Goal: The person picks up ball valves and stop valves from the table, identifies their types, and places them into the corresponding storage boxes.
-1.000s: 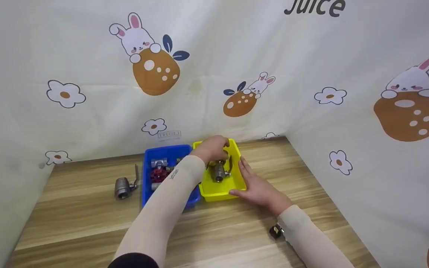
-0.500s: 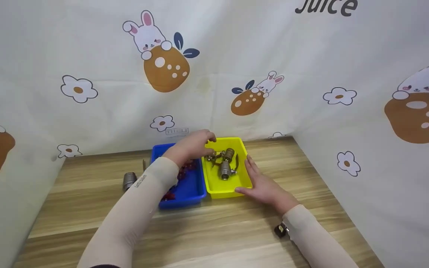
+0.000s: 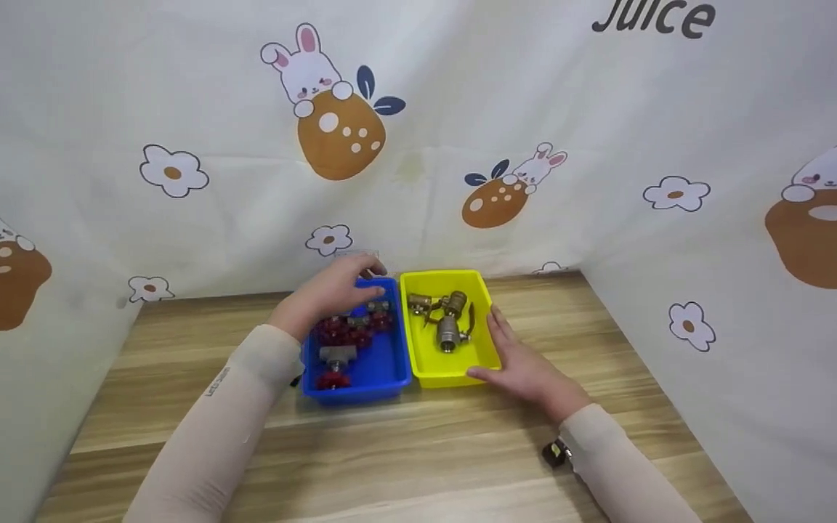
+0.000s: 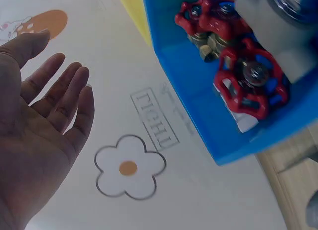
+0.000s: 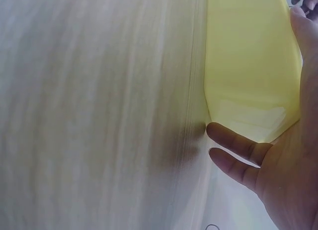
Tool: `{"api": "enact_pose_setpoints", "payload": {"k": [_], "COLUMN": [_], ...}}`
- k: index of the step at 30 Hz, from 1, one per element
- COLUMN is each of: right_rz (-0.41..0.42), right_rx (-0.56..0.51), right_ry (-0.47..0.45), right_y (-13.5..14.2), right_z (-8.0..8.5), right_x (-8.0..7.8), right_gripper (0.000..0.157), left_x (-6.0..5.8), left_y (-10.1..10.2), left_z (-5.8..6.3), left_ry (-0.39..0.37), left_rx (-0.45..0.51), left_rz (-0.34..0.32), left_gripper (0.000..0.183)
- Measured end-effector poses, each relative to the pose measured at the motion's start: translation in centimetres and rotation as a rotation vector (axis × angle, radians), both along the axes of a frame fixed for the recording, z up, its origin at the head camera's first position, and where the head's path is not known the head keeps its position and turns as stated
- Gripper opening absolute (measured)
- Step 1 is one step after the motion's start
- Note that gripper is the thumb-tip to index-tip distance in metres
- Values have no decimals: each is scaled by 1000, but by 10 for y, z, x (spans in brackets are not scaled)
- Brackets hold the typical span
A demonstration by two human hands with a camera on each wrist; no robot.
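In the head view my left hand (image 3: 335, 294) hovers over the far left part of the blue bin (image 3: 388, 370), holding nothing. Its fingers are loosely bent in the left wrist view, apart from the bin wall. Inside that bin lie several valves with red handwheels, one red-wheeled valve (image 3: 336, 356) near the front. My right hand (image 3: 531, 370) rests against the right side of the yellow bin (image 3: 433, 370), thumb at the near corner and fingers extended along the wall. A steel ball valve (image 3: 449, 333) lies in the yellow bin with brass-coloured valves (image 3: 455, 303) behind it.
Both bins stand side by side on a wood-grain table (image 3: 418, 450), close to a printed cloth backdrop (image 3: 418, 196). A small black object (image 3: 555, 453) shows beside the right wrist. Left of the blue bin, a grey metal part (image 4: 312, 210) shows in the left wrist view.
My left hand has moved left, from inside the yellow bin to over the blue one. A brass-coloured valve shows at the yellow bin's left side. The right hand stays on the yellow bin.
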State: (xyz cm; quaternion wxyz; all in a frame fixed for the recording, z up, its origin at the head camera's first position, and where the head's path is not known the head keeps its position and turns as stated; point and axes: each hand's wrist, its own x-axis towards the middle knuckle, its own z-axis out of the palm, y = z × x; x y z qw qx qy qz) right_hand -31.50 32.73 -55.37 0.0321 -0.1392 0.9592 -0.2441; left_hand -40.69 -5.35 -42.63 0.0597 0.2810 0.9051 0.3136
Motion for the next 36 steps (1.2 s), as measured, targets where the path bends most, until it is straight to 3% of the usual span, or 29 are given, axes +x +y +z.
{"api": "enact_pose_setpoints", "payload": {"k": [10,19,24,36], "right_rz": [6,43,30,25], "right_rx": [2,-16,-25,-18], "right_ry": [-4,16,10,4], "right_y": [-1,0,1,-1], "right_z": [2,2,1,1], "right_x": [0,0,0,0], "right_gripper": [120,117,117,118], "left_x": [8,23,30,42], "left_y": [-59,-111,-129,-161], "left_z": [-11,-32,-42,-65], "left_ry": [-9,-7,-10,-8], "left_rx": [108,192,204,249], "left_rz": [92,199,247,285], "left_gripper": [36,35,36,37]}}
